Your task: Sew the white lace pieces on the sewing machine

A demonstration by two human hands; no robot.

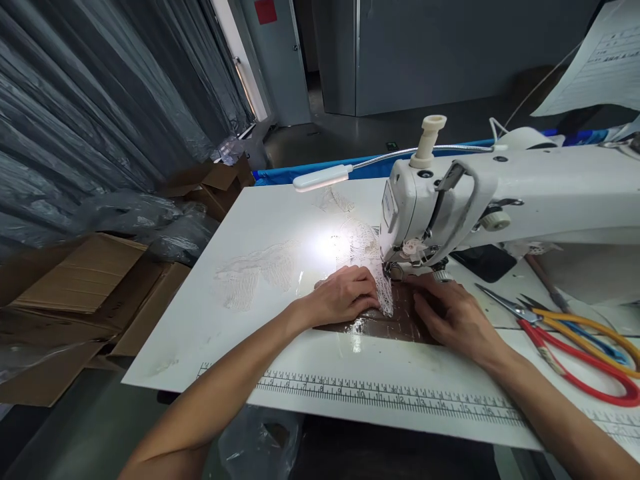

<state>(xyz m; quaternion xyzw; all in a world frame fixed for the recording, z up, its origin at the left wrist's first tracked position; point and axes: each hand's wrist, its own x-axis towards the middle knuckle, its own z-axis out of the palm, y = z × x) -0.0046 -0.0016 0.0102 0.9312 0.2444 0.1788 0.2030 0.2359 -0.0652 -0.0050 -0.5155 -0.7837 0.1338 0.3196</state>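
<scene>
A white sewing machine stands at the right, its needle and presser foot over a strip of white lace. Under the lace lies a shiny brown sheet. My left hand presses on the lace just left of the foot, fingers bent and close together. On the brown sheet, right of the foot, rests my right hand, thumb apart from the fingers; their tips are partly hidden near the foot. More lace spreads behind my left hand, and a separate lace piece lies farther left.
Red-handled scissors and yellow-handled scissors lie right of my right hand. A lamp lights the white table. A printed ruler follows its front edge. Cardboard boxes stand at the left.
</scene>
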